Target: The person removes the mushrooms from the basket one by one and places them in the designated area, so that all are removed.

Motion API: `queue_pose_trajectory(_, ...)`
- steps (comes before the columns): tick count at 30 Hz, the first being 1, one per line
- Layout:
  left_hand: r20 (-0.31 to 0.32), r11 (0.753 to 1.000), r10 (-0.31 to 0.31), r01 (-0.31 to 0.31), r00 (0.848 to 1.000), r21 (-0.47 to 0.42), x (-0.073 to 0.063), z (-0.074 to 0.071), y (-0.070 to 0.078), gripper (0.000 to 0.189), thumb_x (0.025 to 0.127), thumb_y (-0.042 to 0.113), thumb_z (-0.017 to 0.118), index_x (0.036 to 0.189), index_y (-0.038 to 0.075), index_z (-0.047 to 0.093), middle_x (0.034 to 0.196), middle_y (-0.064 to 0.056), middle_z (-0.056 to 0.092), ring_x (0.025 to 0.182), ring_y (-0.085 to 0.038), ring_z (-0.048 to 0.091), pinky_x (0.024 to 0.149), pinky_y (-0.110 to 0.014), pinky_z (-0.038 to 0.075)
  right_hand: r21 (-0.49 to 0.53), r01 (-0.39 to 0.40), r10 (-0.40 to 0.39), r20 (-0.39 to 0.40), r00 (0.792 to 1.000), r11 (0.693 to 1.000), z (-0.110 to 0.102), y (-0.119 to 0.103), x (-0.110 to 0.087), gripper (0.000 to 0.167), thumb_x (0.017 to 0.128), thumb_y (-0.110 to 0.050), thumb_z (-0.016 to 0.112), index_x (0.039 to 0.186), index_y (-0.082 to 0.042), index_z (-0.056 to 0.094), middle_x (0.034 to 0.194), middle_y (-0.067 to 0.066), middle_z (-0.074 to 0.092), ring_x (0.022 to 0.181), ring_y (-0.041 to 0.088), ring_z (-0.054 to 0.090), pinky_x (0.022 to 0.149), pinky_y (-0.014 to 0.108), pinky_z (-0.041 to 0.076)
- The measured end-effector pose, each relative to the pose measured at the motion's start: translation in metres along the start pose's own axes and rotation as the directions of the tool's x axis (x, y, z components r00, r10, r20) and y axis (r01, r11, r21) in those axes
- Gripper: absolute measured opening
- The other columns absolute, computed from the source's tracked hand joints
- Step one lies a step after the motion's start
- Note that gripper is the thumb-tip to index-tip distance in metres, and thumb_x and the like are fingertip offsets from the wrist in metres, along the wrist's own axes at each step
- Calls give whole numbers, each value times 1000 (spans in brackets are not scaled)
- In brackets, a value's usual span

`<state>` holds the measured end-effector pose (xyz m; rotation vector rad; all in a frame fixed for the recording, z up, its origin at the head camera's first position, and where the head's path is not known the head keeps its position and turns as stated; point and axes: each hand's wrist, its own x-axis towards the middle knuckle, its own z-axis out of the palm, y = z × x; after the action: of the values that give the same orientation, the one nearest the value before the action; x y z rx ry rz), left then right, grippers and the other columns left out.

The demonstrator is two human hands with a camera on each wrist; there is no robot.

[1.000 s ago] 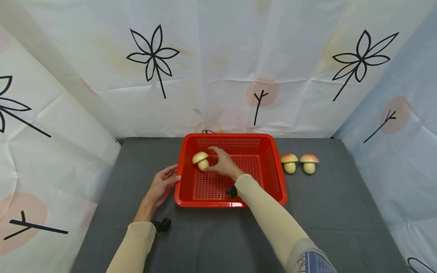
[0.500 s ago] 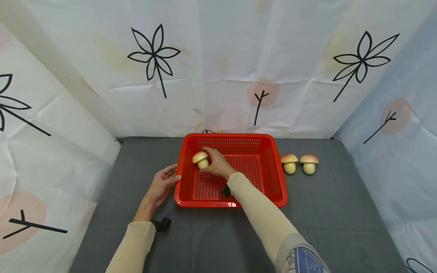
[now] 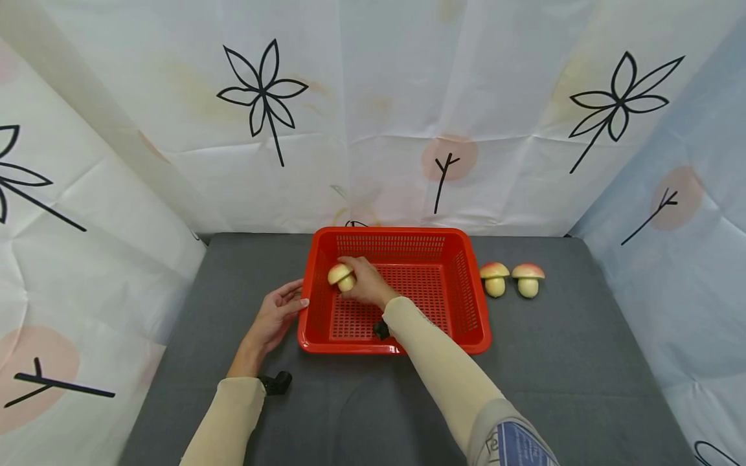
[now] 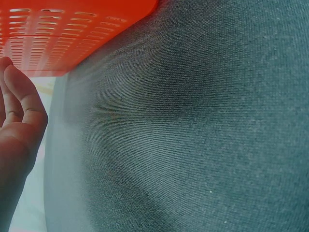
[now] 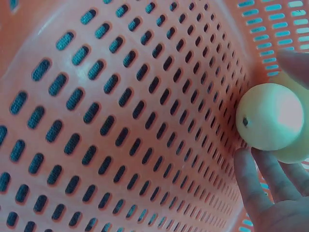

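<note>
A toy mushroom (image 3: 340,276) with a pale yellow stem and a cap touched with red lies at the left end of a red plastic basket (image 3: 396,348). My right hand (image 3: 366,282) reaches into the basket and grips that mushroom, fingers on one side and thumb on the other. Seen from the right wrist, the stem's round end (image 5: 270,117) faces the camera, and the fingers (image 5: 273,176) touch it from below. At the basket's left rim rests my left hand (image 3: 278,317), thumb and fingertips against the outside. The left wrist view shows its loosely bent fingers (image 4: 21,94) beside the slotted wall.
Two more toy mushrooms, one (image 3: 495,279) close by the basket's right side and another (image 3: 528,279) beyond it, stand on the grey cloth-covered table (image 3: 583,362). White printed curtains (image 3: 373,97) enclose the back and both sides.
My right hand has moved left and closed in on the mushroom inside the basket; the mushroom has shifted slightly. The left hand has stayed at the rim.
</note>
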<state>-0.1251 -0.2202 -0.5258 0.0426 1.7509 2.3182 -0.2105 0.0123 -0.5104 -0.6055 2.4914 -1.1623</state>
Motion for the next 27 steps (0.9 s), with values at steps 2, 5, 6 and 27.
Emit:
queue_pose_trajectory(2, 0, 1000, 3, -3, 1000, 1, 0, 0, 0, 59, 98, -5, 60, 149, -13, 33, 127, -9, 60, 110, -16, 62, 93, -28, 55, -22, 6, -5, 9, 1000, 1000, 2, -1, 0, 81, 78, -6, 87, 150, -9, 48, 134, 16, 51, 117, 30, 52, 100, 44, 48)
queue_pose_trajectory(5, 4, 1000, 5, -5, 1000, 1, 1, -1, -1, 59, 98, -5, 60, 149, -13, 33, 128, -10, 60, 110, -16, 62, 93, -28, 55, -34, -6, 7, 29, 1000, 999, 3, -2, -1, 80, 79, -5, 86, 150, -11, 49, 133, 16, 51, 117, 31, 52, 98, 46, 49)
queue_pose_trajectory(6, 5, 1000, 6, -6, 1000, -1, 1, -1, -1, 59, 98, -4, 60, 149, -13, 33, 128, -10, 60, 110, -16, 62, 93, -28, 55, -32, -14, 15, 35, 999, 999, 4, -2, -1, 80, 80, -4, 86, 150, -12, 48, 133, 17, 51, 117, 32, 51, 97, 46, 49)
queue_pose_trajectory(27, -3, 1000, -8, 8, 1000, 1, 0, -1, 0, 60, 98, -5, 59, 150, -12, 33, 130, -11, 58, 112, -17, 61, 94, -27, 54, -61, -29, 30, 32, 999, 998, 3, -4, -3, 78, 79, -2, 86, 147, -12, 50, 131, 16, 52, 119, 33, 51, 95, 46, 50)
